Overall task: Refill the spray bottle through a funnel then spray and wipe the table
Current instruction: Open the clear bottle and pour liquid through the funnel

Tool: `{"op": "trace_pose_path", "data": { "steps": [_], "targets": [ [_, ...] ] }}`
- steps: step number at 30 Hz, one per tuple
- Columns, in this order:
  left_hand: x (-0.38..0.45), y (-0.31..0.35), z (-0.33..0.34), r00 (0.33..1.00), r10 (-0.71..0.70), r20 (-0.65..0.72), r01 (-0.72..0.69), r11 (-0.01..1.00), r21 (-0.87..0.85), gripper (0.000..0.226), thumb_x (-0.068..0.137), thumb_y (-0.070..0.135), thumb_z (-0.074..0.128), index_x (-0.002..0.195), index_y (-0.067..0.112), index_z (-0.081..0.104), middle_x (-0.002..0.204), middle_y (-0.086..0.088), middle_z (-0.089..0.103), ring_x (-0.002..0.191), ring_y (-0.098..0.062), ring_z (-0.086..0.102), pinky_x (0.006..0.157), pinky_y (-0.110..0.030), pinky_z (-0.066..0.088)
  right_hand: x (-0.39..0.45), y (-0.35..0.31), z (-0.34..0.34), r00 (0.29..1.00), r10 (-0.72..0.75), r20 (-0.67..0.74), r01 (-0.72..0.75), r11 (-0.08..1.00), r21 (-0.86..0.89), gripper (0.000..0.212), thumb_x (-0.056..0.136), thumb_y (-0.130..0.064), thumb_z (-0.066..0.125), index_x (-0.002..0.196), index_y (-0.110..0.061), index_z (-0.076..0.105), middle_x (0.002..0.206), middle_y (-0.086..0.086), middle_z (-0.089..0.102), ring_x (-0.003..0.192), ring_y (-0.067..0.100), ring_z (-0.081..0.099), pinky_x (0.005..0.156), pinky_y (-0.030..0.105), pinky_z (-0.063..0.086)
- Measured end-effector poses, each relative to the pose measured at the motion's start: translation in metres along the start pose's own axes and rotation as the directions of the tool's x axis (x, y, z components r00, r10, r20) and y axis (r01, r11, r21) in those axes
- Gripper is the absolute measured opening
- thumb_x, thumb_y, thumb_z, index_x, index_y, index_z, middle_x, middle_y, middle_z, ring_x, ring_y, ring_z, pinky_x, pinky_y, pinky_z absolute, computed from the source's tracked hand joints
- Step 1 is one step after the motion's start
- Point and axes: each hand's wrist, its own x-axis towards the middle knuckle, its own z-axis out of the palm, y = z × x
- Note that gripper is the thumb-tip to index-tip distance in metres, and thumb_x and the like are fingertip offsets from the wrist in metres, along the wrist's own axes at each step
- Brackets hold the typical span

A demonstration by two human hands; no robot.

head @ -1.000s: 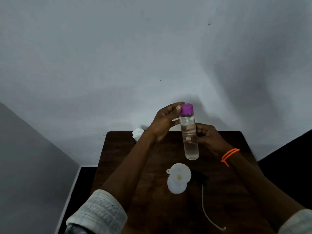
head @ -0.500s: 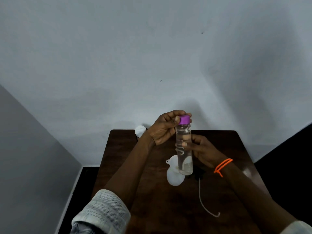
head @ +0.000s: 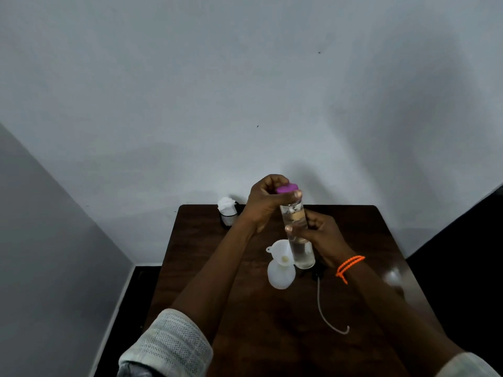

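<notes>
A clear water bottle (head: 302,254) is held upright above the dark wooden table (head: 206,257). My right hand (head: 324,238) grips its body. My left hand (head: 265,202) wraps its fingers around the purple cap (head: 287,188) on top. Just left of the bottle's base stands a white spray bottle (head: 281,273) with a white funnel (head: 280,251) set in its neck. The sprayer head (head: 317,273), black with a long thin tube (head: 324,308), lies on the table to the right.
A small dark holder with white tissue (head: 227,210) stands at the table's back left corner. The table is against a pale wall, with dark floor on both sides. A bright glare spot shows near the table's right edge.
The bottle has come down and nearer to the funnel. My left hand has closed fully over the purple cap, where before only fingertips touched it.
</notes>
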Motion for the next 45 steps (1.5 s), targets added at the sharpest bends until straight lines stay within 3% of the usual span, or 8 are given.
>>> {"op": "trace_pose_path", "data": {
  "steps": [6,13,19,26,31,35,41,45],
  "targets": [
    [-0.004,-0.002,-0.002,0.989,-0.084,0.118,0.099,0.987,-0.129,0.045,0.093,-0.003,0.057,0.138,0.002,0.053,0.127,-0.021,0.065,0.111,-0.028,0.065,0.094,-0.041,0.054,-0.004,0.003,-0.002,0.999,0.022,-0.025,-0.021,1.000,0.019,0.029,0.079,-0.005,0.083,0.107,-0.009,0.076,0.101,0.015,0.077,0.099,0.039,0.072,0.092,0.051,0.057],
    [-0.009,-0.009,0.003,0.999,0.021,-0.027,-0.019,0.996,0.082,0.056,0.070,-0.003,0.086,0.121,0.008,0.066,0.092,-0.004,0.062,0.084,-0.014,0.064,0.078,-0.030,0.055,-0.009,0.005,-0.007,1.000,0.019,-0.013,-0.019,1.000,-0.012,0.030,0.076,-0.007,0.085,0.105,-0.009,0.076,0.100,0.014,0.078,0.098,0.035,0.073,0.091,0.050,0.058],
    [-0.008,-0.007,0.001,0.992,-0.041,0.117,0.046,0.998,-0.042,0.055,0.085,-0.009,0.064,0.137,0.004,0.056,0.136,-0.020,0.061,0.122,-0.026,0.061,0.099,-0.038,0.054,-0.010,0.007,-0.007,0.999,0.022,-0.032,-0.022,1.000,0.004,0.030,0.076,-0.005,0.084,0.105,-0.009,0.076,0.098,0.014,0.078,0.096,0.035,0.074,0.089,0.047,0.059],
    [-0.008,-0.004,0.003,0.997,-0.026,0.078,0.012,0.984,0.176,0.059,0.078,0.014,0.083,0.133,0.020,0.064,0.124,-0.006,0.062,0.111,-0.012,0.062,0.093,-0.029,0.052,-0.013,0.009,-0.010,0.999,0.028,-0.023,-0.029,0.999,-0.015,0.032,0.075,-0.006,0.086,0.105,-0.008,0.076,0.099,0.013,0.078,0.097,0.034,0.074,0.088,0.043,0.060],
    [-0.010,-0.009,-0.002,0.991,-0.010,0.133,-0.015,0.982,0.187,0.056,0.081,-0.011,0.072,0.132,0.010,0.063,0.130,-0.010,0.067,0.122,-0.022,0.063,0.101,-0.040,0.052,-0.013,0.012,-0.013,0.998,0.044,-0.046,-0.044,0.999,-0.003,0.033,0.074,-0.005,0.086,0.106,-0.010,0.076,0.100,0.012,0.078,0.097,0.032,0.074,0.091,0.046,0.059],
    [-0.010,-0.008,0.003,0.995,-0.005,0.096,-0.028,0.937,0.349,0.062,0.073,0.014,0.089,0.129,0.030,0.066,0.114,0.001,0.062,0.101,-0.011,0.063,0.086,-0.026,0.054,-0.015,0.013,-0.014,0.998,0.049,-0.034,-0.051,0.997,-0.054,0.034,0.075,-0.007,0.086,0.107,-0.012,0.076,0.100,0.008,0.079,0.096,0.026,0.075,0.090,0.045,0.060],
    [-0.010,-0.011,0.001,0.988,-0.035,0.150,-0.004,0.968,0.249,0.058,0.084,-0.004,0.075,0.137,0.015,0.060,0.132,-0.008,0.066,0.125,-0.019,0.062,0.104,-0.040,0.052,-0.016,0.017,-0.017,0.996,0.063,-0.058,-0.066,0.997,-0.048,0.031,0.074,-0.009,0.087,0.103,-0.015,0.078,0.100,0.008,0.078,0.096,0.027,0.075,0.091,0.049,0.059],
    [-0.011,-0.010,0.004,0.995,0.017,0.096,-0.056,0.909,0.413,0.067,0.072,0.023,0.089,0.133,0.029,0.063,0.117,0.002,0.064,0.103,-0.010,0.064,0.090,-0.029,0.055,-0.018,0.017,-0.017,0.998,0.061,-0.030,-0.063,0.992,-0.106,0.033,0.075,-0.010,0.086,0.106,-0.016,0.076,0.101,0.004,0.079,0.096,0.020,0.075,0.089,0.043,0.059]
  ]
}}
